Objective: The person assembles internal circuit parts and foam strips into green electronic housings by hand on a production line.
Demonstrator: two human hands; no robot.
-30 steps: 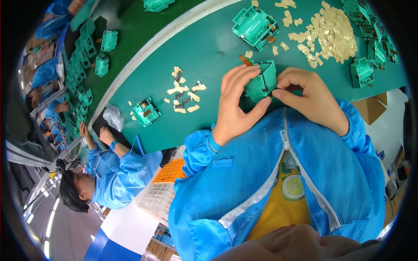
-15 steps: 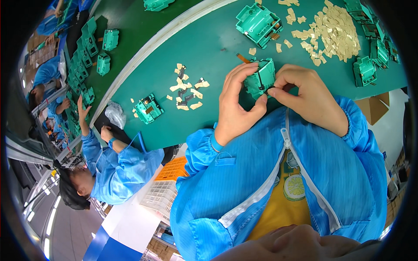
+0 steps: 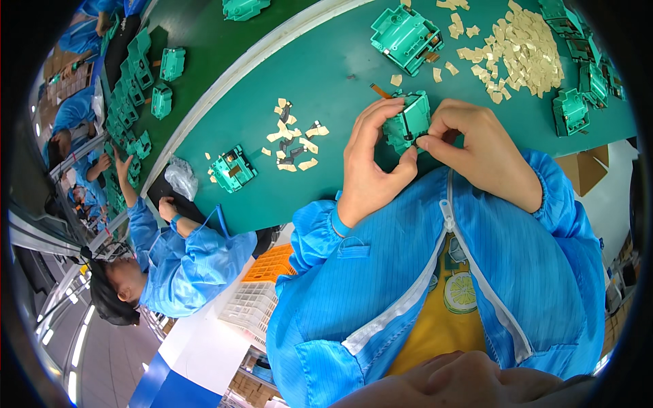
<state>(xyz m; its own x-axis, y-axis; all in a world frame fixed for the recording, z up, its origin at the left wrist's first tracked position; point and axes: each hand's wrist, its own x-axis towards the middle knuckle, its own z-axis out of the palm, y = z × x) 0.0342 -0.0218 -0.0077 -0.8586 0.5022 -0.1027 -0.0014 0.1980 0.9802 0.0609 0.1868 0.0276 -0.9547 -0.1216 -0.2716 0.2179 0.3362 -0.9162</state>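
Note:
A green plastic housing (image 3: 412,117) with a black strip across it is held at the near side of the green table (image 3: 299,204). My left hand (image 3: 371,153) grips its left side, fingers over the far edge and thumb at the near corner. From beyond those fingers an orange ribbon cable (image 3: 378,90) sticks out. My right hand (image 3: 479,139) is closed in a pinch at the near right corner of the housing, by the end of the black strip. Whatever its fingertips hold is too small to make out. Another green housing (image 3: 406,39) lies farther off.
A heap of cream paper pieces (image 3: 527,51) lies far right, beside several green housings (image 3: 570,112). To the left are scattered black and cream pieces (image 3: 294,139), a green housing (image 3: 233,168) and a clear plastic bag (image 3: 181,178). A co-worker (image 3: 183,265) sits left, along a conveyor belt (image 3: 197,41).
My hands and the housing stay nearly in place, with only a slight shift. At left, the co-worker's reaching hand has moved a little toward the green parts on the belt.

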